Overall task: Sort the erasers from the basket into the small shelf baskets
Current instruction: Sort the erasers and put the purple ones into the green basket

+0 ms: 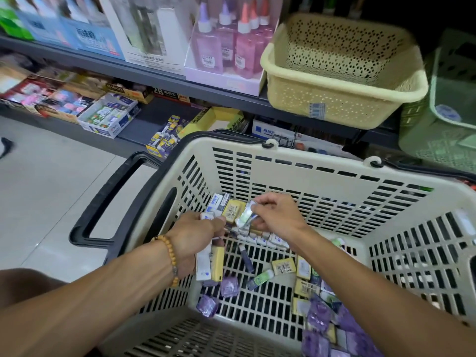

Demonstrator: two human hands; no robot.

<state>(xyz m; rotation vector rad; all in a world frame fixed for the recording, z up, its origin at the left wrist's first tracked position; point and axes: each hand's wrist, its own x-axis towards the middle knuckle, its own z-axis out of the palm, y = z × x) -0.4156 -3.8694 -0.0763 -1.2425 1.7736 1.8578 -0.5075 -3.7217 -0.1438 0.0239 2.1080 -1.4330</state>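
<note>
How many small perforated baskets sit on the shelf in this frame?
2: a cream basket on the upper shelf right of the glue bottles, and a green basket at the right edge, partly cut off; more may lie outside view.

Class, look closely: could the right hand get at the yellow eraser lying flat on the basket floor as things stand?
Probably not yet: the right hand already pinches a green eraser. Nothing covers the yellow eraser below it.

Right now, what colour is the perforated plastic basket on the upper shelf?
The perforated plastic shelf basket is pale yellow-cream, seen in the head view.
</note>
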